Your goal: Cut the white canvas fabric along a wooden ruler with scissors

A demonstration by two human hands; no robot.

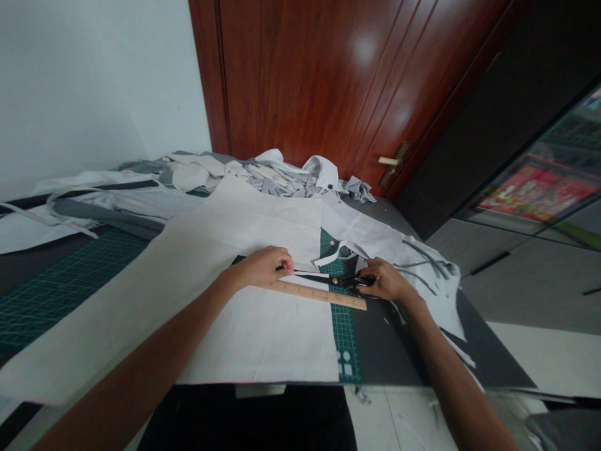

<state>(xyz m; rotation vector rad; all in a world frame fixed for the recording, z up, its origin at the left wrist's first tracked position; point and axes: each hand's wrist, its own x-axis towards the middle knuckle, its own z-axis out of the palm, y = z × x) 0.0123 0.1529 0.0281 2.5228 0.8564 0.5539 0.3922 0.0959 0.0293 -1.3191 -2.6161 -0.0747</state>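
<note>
The big white cloth (244,326) is lying flat on the green cutting mat (345,326), on the table (389,351). The black scissors (335,280) are cutting into its edge, with the blades pointing toward the left hand (263,266). The right hand (385,280) is gripping the scissor handles, fingers curled through them. The left hand is closed, pinching the cloth just by the blade tips. A wooden ruler (319,293) is lying on the cloth, touching both hands. Behind, a heap of white and grey scraps (277,172) is sitting near a reddish wooden door (328,81).
</note>
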